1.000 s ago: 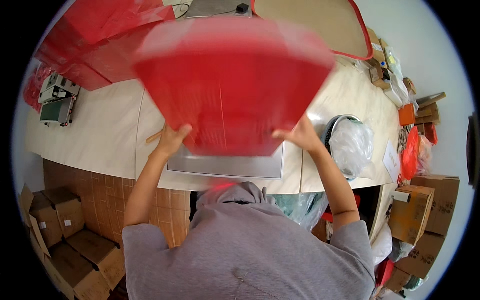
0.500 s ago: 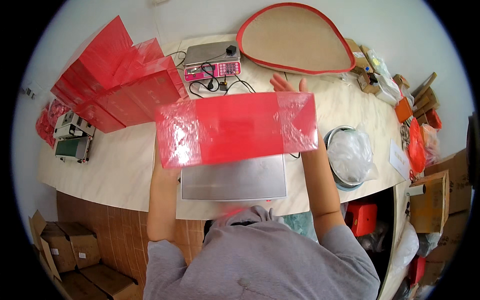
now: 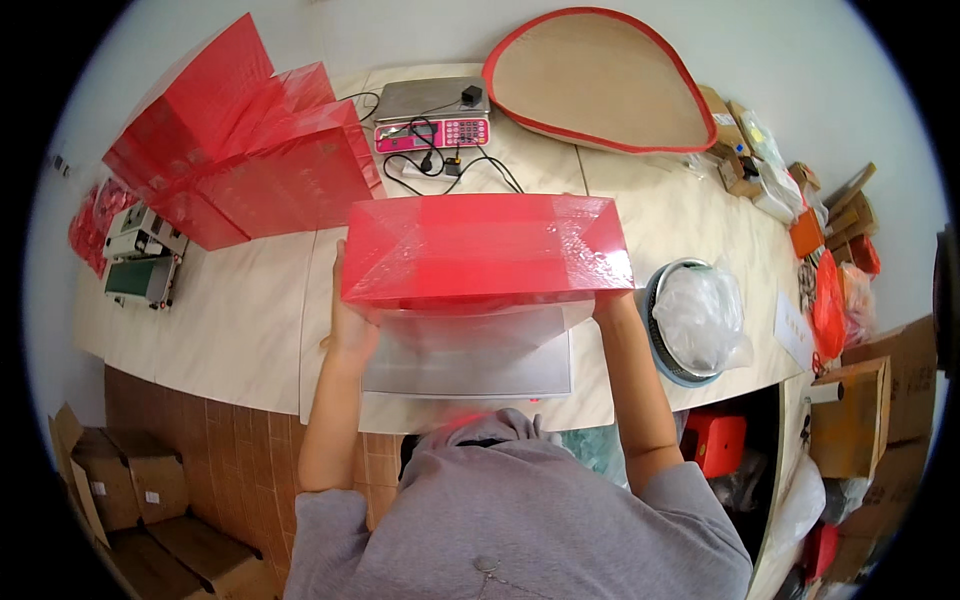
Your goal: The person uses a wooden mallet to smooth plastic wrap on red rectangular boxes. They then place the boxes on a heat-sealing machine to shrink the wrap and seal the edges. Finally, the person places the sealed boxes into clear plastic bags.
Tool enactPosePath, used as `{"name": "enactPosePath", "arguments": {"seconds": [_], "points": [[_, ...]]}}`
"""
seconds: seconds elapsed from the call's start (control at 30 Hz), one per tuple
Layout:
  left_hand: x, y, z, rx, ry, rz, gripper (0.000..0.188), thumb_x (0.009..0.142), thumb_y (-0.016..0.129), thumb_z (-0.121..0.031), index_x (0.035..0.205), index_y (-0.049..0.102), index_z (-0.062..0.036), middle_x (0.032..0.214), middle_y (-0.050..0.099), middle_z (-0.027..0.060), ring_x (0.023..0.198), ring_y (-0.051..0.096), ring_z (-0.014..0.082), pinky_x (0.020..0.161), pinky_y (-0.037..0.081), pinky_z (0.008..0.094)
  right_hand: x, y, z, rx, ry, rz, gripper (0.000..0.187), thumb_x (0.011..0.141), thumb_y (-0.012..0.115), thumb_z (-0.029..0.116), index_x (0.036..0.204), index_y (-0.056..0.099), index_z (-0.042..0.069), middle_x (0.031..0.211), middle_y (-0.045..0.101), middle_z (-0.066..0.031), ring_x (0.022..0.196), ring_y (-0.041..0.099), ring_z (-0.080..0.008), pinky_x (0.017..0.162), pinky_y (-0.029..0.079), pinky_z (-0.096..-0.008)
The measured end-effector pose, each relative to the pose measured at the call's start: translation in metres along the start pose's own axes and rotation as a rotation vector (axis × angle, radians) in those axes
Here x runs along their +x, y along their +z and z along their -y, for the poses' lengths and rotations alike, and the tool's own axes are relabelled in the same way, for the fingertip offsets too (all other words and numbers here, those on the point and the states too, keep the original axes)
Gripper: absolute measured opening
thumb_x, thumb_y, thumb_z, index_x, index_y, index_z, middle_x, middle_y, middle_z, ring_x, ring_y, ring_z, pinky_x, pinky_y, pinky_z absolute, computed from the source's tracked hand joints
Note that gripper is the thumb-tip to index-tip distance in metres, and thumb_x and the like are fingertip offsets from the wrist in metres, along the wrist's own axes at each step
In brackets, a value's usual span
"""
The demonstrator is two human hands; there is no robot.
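A red box (image 3: 480, 245), wrapped in shiny clear film, is lifted over the table in front of me. My left hand (image 3: 352, 325) holds its left end, with the fingers partly hidden behind it. At the right end my right hand (image 3: 610, 303) supports the near lower corner; most of its fingers are out of sight under the box. Below the box lies a flat grey metal plate (image 3: 465, 378) with a pale rim, and something translucent shows between the two.
Red wrapped boxes (image 3: 290, 185) are stacked at the far left, beside a small machine (image 3: 145, 255). A pink scale (image 3: 432, 133) with cables stands at the back, near a red-rimmed tray (image 3: 600, 80). To the right is a basket (image 3: 655, 335) holding clear plastic bags.
The red box has turned slightly and its left end has shifted right. My right hand, previously raised with fingers showing beyond the far edge, has come down to the near right corner.
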State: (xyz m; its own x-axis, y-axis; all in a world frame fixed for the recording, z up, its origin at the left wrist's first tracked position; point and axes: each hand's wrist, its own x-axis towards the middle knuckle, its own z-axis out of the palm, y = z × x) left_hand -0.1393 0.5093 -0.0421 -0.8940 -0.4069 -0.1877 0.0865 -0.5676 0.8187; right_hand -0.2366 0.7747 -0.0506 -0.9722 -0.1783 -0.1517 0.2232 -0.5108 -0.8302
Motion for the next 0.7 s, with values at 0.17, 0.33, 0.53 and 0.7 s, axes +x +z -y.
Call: {"name": "enactPosePath", "arguments": {"seconds": [0.17, 0.33, 0.53, 0.7], "points": [[0.037, -0.081, 0.085, -0.064, 0.249, 0.006, 0.061, 0.093, 0.026, -0.066, 0.094, 0.054, -0.012, 0.078, 0.054, -0.0039, 0.069, 0.05, 0.0111, 0.059, 0.038, 0.0269, -0.004, -0.089, -0.09, -0.131, -0.365, -0.025, 0.039, 0.095, 0.046, 0.042, 0.117, 0.052, 0.01, 0.097, 0.055, -0.0015, 0.081, 0.051, -0.0134, 0.07, 0.041, -0.0251], [0.045, -0.111, 0.143, 0.371, 0.539, 0.296, 0.07, 0.082, 0.029, -0.079, 0.065, 0.04, -0.0119, 0.058, 0.039, -0.0036, 0.058, 0.041, 0.0099, 0.052, 0.027, 0.0299, -0.026, -0.072, -0.095, -0.06, -0.419, -0.111, 0.036, 0.096, 0.041, 0.044, 0.081, 0.049, 0.013, 0.064, 0.042, 0.0027, 0.054, 0.037, -0.0099, 0.052, 0.028, -0.0239], [0.023, -0.061, 0.189, 0.487, 0.572, 0.18, 0.082, 0.07, 0.035, -0.087, 0.086, 0.03, -0.0072, 0.084, 0.036, 0.003, 0.08, 0.037, 0.0159, 0.071, 0.031, 0.0329, -0.03, -0.086, -0.041, 0.128, -0.38, -0.455, 0.053, 0.096, 0.033, 0.054, 0.112, 0.052, 0.008, 0.09, 0.059, -0.0031, 0.074, 0.056, -0.0161, 0.066, 0.046, -0.0284], [0.019, -0.017, 0.152, 0.481, 0.531, 0.332, 0.122, 0.067, 0.036, -0.091, 0.141, 0.03, 0.0054, 0.139, 0.04, 0.0172, 0.128, 0.039, 0.0277, 0.108, 0.028, 0.0397, -0.037, -0.104, -0.039, -0.034, -0.55, -0.293, 0.058, 0.097, 0.033, 0.051, 0.136, 0.042, 0.009, 0.129, 0.053, -0.0076, 0.112, 0.056, -0.0237, 0.087, 0.05, -0.0351]]}}
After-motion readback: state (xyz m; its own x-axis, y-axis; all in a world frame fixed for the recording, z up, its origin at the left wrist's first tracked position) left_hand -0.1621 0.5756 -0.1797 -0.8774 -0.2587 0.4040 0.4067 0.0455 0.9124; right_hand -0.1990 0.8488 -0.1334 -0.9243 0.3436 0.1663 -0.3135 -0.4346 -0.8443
